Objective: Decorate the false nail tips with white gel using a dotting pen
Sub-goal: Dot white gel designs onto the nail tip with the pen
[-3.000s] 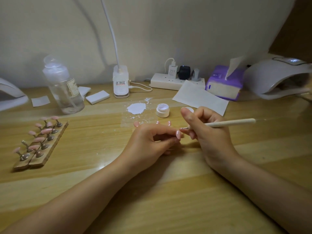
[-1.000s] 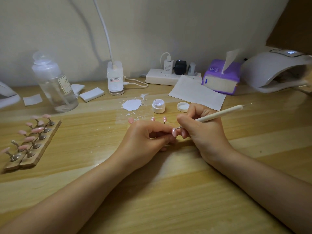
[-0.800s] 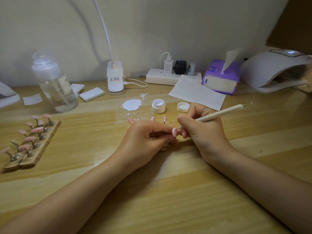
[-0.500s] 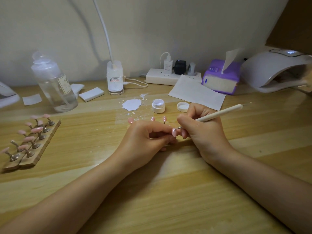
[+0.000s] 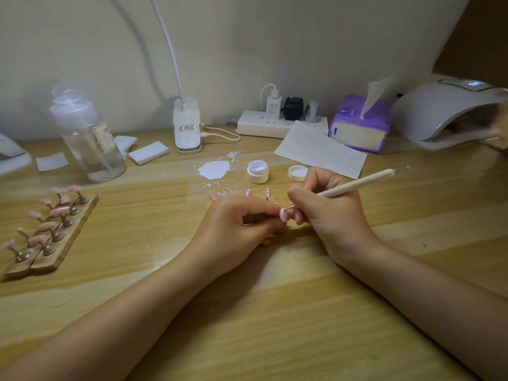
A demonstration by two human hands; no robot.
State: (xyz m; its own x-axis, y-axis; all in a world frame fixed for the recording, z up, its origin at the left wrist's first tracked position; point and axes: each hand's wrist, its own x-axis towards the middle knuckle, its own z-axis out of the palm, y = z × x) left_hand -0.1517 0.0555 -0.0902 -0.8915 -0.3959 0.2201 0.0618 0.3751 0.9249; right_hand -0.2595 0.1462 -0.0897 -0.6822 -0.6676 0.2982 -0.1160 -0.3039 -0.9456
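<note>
On the wooden desk point(image 5: 275, 312), both forearms lie flat and the hands meet near the middle. Her left hand point(image 5: 233, 229) curls its fingers around a small stand, pinching it so one pink nail tip point(image 5: 283, 215) faces the pen. Her right hand point(image 5: 330, 213) grips the cream dotting pen point(image 5: 357, 184) like a pencil, its metal point touching that tip. Just beyond the knuckles sits the open pot of white gel point(image 5: 257, 171), its lid point(image 5: 298, 172) beside it.
</note>
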